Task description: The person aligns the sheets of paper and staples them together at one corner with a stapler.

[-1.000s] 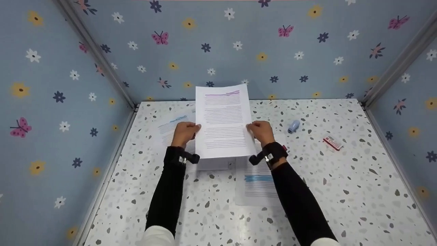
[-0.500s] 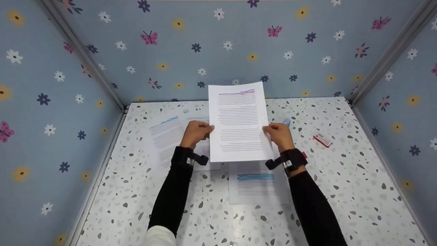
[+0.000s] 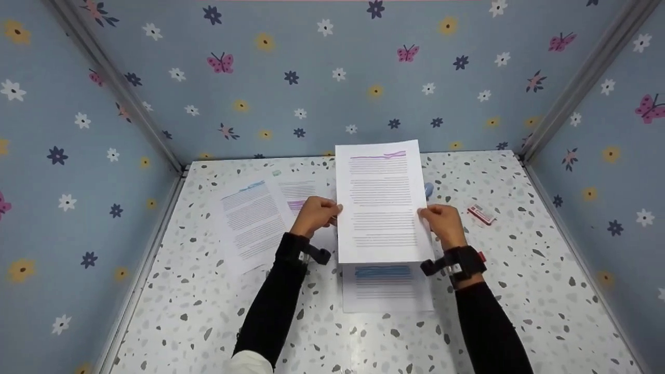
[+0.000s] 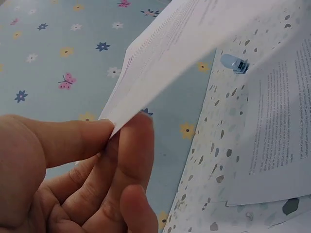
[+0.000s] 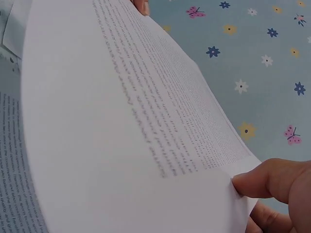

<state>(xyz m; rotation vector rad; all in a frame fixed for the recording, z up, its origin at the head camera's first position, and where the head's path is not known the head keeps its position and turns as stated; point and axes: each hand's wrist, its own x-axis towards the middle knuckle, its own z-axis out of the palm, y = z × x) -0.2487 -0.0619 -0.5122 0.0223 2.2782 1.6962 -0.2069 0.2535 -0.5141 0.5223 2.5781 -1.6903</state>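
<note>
A printed sheet of paper (image 3: 382,208) with purple highlighting near its top is held up over the table between both hands. My left hand (image 3: 316,215) pinches its left edge, thumb in front and fingers behind, as the left wrist view shows. The right edge is pinched by my right hand (image 3: 444,221); in the right wrist view the thumb (image 5: 262,179) presses on the printed face. Below the raised sheet lies another printed page (image 3: 387,296) with a blue highlighted band, its upper part hidden by the held sheet.
Left on the speckled table (image 3: 182,291) lie a page with blue marking (image 3: 252,218) and, partly under it, a page with purple highlighting (image 3: 301,187). A light blue correction-tape-like item (image 4: 234,63) is partly hidden behind the sheet. A red-and-white eraser (image 3: 482,214) sits to the right. Patterned walls enclose the table.
Both hands have carried the sheet to the right and slightly down, over the blue-banded page. The purple-highlighted page at the left has come into view.
</note>
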